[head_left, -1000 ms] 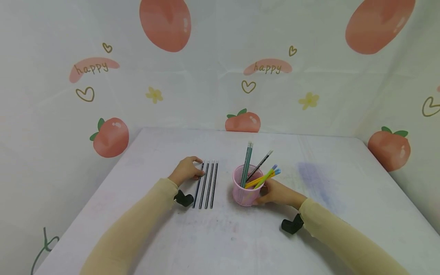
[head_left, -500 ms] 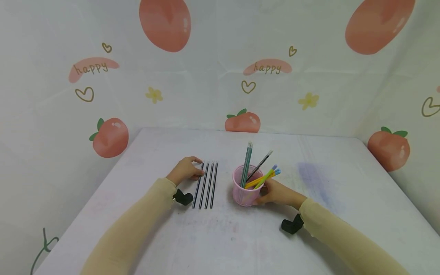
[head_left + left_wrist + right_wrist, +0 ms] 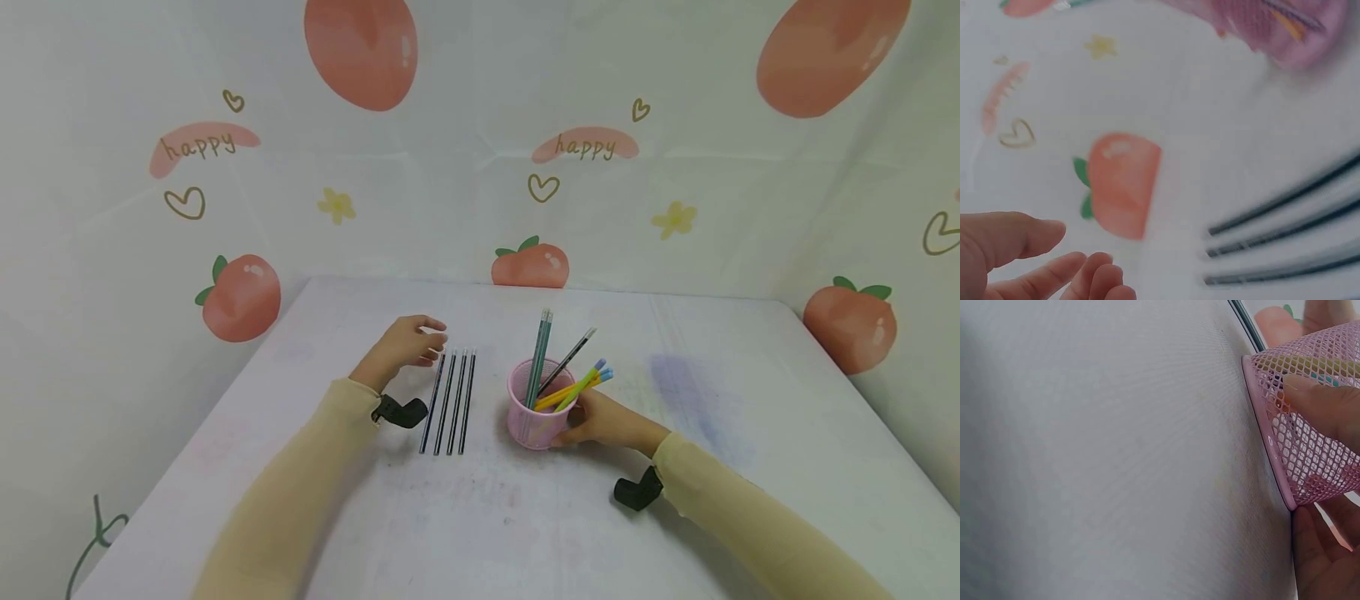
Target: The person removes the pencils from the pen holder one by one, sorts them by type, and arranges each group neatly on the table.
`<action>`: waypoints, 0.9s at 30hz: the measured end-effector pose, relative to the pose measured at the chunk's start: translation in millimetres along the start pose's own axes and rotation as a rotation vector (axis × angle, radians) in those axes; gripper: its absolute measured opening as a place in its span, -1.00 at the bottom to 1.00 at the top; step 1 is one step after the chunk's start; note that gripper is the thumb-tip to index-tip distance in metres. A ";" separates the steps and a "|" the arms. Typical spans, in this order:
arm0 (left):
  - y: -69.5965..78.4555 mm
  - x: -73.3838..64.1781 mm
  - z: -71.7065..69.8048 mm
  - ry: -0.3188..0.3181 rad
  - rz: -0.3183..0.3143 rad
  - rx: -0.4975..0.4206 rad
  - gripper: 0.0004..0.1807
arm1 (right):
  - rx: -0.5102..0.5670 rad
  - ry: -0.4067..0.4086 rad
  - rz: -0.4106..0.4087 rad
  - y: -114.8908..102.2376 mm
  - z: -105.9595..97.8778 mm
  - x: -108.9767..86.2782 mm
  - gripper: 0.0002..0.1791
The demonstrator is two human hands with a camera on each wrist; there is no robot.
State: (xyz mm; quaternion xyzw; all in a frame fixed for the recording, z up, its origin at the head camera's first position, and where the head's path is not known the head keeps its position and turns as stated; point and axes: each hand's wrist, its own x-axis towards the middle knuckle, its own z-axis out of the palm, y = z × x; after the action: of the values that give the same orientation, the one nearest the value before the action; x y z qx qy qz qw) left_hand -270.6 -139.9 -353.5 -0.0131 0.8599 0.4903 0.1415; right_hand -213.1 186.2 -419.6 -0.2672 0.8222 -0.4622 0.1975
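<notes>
Raised at the far ends of the pencils, my left hand [image 3: 405,343] holds nothing, its fingers loosely bent. Several dark pencils [image 3: 444,403] lie side by side on the table, roughly parallel. The left wrist view shows the left fingertips apart from the pencil ends. My right hand [image 3: 609,422] grips the side of a pink mesh pencil cup [image 3: 525,427], which stands upright. Close up, the right thumb [image 3: 1325,409] presses on the mesh near the cup's base. Inside the cup lean two green pencils [image 3: 537,358], a black pencil [image 3: 570,358], and yellow and lime pencils [image 3: 581,387].
The white table [image 3: 510,533] has a faint purple stain [image 3: 686,396] on the right. Behind it hangs a white backdrop [image 3: 450,208] printed with peaches, hearts and flowers. A black wrist camera [image 3: 401,412] sits on the left wrist, another wrist camera [image 3: 637,490] on the right.
My left hand has let go of the leftmost pencil and moved up and away from it. The pencils, the cup and my right hand stay as they were.
</notes>
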 end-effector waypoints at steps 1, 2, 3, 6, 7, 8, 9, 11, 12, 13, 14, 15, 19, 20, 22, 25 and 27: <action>4.7 -2.7 0.0 -0.001 0.020 -0.014 -0.57 | 0.003 0.000 0.002 -0.1 -0.1 -0.2 -0.22; 9.7 -5.7 0.4 0.000 0.039 -0.029 -0.59 | 0.005 0.000 0.001 -0.2 -0.1 -0.3 -0.22; 14.5 -8.8 1.2 -0.001 0.060 -0.044 -0.60 | 0.009 -0.001 0.000 -0.1 -0.1 -0.5 -0.23; 27.7 -18.0 6.6 -0.001 0.128 -0.079 -0.64 | 0.011 0.000 -0.009 0.2 -0.2 -0.6 -0.23; 31.9 -20.8 9.1 -0.003 0.156 -0.091 -0.65 | 0.012 0.001 -0.008 0.2 -0.4 -0.9 -0.23; 36.1 -24.2 11.9 -0.006 0.185 -0.100 -0.65 | 0.010 0.001 -0.010 0.3 -0.5 -0.8 -0.23; 40.1 -27.6 15.0 -0.012 0.218 -0.106 -0.66 | 0.009 0.001 -0.006 0.3 -0.7 -1.0 -0.23; 46.7 -33.8 21.9 -0.023 0.287 -0.124 -0.66 | 0.002 0.001 -0.002 0.2 -1.0 -1.2 -0.23; 49.7 -36.7 25.7 -0.032 0.318 -0.131 -0.66 | 0.001 0.001 0.003 0.1 -1.1 -1.2 -0.23; 51.9 -38.9 29.8 -0.042 0.348 -0.138 -0.66 | 0.001 0.003 0.009 0.0 -1.2 -1.5 -0.23; 54.1 -41.5 33.9 -0.052 0.377 -0.146 -0.66 | 0.003 0.002 0.010 0.0 -1.2 -1.4 -0.23; 55.8 -43.7 38.1 -0.062 0.403 -0.150 -0.66 | 0.007 0.002 0.012 0.0 -1.2 -1.4 -0.24; 60.5 -49.7 54.8 -0.095 0.483 -0.141 -0.66 | 0.016 0.006 0.011 -0.5 -1.0 -1.5 -0.25; 61.8 -51.5 58.6 -0.098 0.497 -0.129 -0.66 | 0.019 0.006 0.008 -0.7 -1.1 -1.5 -0.25; 63.5 -53.8 65.7 -0.114 0.515 -0.101 -0.65 | 0.024 0.010 0.004 -1.1 -1.1 -1.6 -0.26; 64.1 -55.2 74.6 -0.152 0.533 -0.063 -0.62 | 0.037 0.006 -0.006 -0.7 -0.8 -1.1 -0.27; 63.7 -54.7 79.6 -0.192 0.535 -0.047 -0.59 | 0.046 0.001 -0.009 0.0 -0.5 -0.8 -0.28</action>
State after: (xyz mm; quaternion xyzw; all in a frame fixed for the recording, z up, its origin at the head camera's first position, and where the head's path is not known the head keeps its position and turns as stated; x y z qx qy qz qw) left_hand -210.0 -45.8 -324.1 0.2573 0.8039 0.5290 0.0875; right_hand -212.7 187.0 -419.3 -0.2663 0.8101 -0.4821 0.2011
